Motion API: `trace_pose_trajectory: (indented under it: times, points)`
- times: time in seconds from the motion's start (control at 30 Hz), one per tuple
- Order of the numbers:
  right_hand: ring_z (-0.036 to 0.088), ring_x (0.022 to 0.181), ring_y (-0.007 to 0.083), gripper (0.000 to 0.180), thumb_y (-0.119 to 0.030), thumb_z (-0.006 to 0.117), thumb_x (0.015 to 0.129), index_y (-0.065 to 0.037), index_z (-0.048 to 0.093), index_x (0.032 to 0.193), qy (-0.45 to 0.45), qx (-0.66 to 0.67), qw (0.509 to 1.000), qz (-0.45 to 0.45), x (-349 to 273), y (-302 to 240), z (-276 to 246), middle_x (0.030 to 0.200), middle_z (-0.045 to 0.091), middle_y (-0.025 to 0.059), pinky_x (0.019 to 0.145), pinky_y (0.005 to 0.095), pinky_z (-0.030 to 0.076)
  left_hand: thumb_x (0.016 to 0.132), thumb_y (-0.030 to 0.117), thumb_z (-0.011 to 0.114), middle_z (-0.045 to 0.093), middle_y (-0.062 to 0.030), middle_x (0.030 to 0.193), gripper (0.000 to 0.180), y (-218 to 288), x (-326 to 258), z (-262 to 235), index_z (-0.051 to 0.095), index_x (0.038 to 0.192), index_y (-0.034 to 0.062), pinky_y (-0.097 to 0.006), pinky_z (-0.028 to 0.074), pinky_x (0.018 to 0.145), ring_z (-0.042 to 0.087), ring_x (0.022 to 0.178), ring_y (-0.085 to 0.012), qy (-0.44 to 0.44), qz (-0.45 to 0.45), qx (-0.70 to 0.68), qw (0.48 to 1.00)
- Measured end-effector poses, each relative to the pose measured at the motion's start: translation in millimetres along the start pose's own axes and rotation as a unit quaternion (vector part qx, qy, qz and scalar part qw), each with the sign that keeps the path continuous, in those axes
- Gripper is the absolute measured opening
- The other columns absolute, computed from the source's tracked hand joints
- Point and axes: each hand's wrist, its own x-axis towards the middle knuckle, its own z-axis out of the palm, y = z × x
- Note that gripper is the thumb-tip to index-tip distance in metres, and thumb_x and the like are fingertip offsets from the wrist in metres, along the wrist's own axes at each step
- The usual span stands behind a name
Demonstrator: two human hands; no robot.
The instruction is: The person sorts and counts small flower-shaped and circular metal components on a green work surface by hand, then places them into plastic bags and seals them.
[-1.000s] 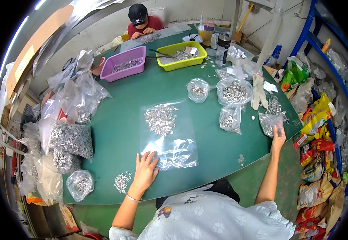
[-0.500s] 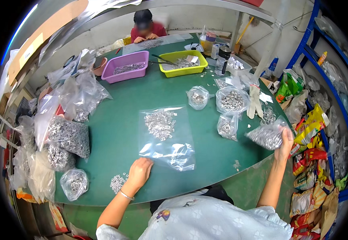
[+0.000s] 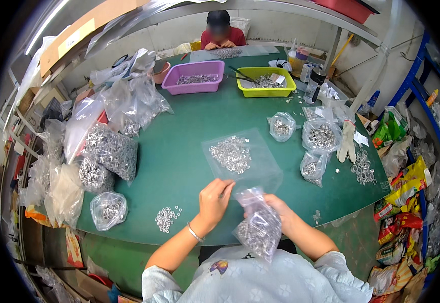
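My right hand (image 3: 283, 211) grips the top of a clear plastic bag of small silvery metal pieces (image 3: 260, 233), hanging in front of my body at the table's near edge. Just left of it, my left hand (image 3: 215, 203) is closed, thumb and fingertips pinched together. They meet at the near edge of a flat clear plastic sheet or bag (image 3: 265, 169); whether they grip it is hidden. Spread on that plastic lies a pile of small silvery pieces (image 3: 231, 154). A smaller heap of little square metal pieces (image 3: 166, 219) lies on the table left of my left wrist.
On the green table (image 3: 174, 136), full bags (image 3: 111, 149) crowd the left side. A purple tray (image 3: 193, 87) and yellow tray (image 3: 265, 92) stand far off. Small open bags (image 3: 322, 136), a glove (image 3: 347, 141) and loose rings (image 3: 363, 167) sit right. Another person (image 3: 222, 38) works opposite.
My right hand has brought the bag of metal pieces from the table's right edge to in front of my body. My left hand has moved slightly right and away from me. The view has shifted.
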Motion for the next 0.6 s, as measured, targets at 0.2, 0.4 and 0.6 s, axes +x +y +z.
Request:
trace_pose_trajectory:
  times: [0.2, 0.4, 0.6]
  points:
    - [0.064, 0.082, 0.0258, 0.025, -0.015, 0.048, 0.090, 0.003, 0.057, 0.105, -0.029, 0.096, 0.995, 0.001, 40.3, -9.9, -56.7, 0.092, 0.064, 0.0155, 0.079, 0.0398, 0.054, 0.075, -0.005, 0.069, 0.059, -0.0104, 0.067, 0.010, 10.6, 5.8, -6.2, 0.066, 0.084, -0.0011, -0.029, 0.045, 0.053, 0.057, 0.057, -0.0197, 0.065, 0.017, -0.022, 0.997]
    - [0.056, 0.095, 0.0244, 0.020, -0.014, 0.050, 0.090, 0.002, 0.052, 0.101, -0.163, 0.380, 0.907, 0.073, 52.9, -26.4, -51.1, 0.106, 0.048, 0.0124, 0.090, 0.0367, 0.051, 0.078, -0.005, 0.067, 0.062, -0.0079, 0.069, 0.006, 14.6, 2.1, -2.6, 0.066, 0.083, -0.0029, -0.023, 0.047, 0.056, 0.059, 0.060, -0.0121, 0.057, -0.080, -0.118, 0.988]
    - [0.058, 0.097, 0.0250, 0.021, -0.017, 0.047, 0.092, -0.002, 0.055, 0.104, -0.083, 0.187, 0.965, -0.164, 73.2, -43.1, -56.0, 0.103, 0.056, 0.0151, 0.088, 0.0383, 0.051, 0.080, -0.004, 0.065, 0.060, -0.0087, 0.071, 0.006, 10.7, 2.8, -0.2, 0.064, 0.086, -0.0038, -0.024, 0.047, 0.056, 0.059, 0.061, -0.0129, 0.021, -0.078, -0.144, 0.986]
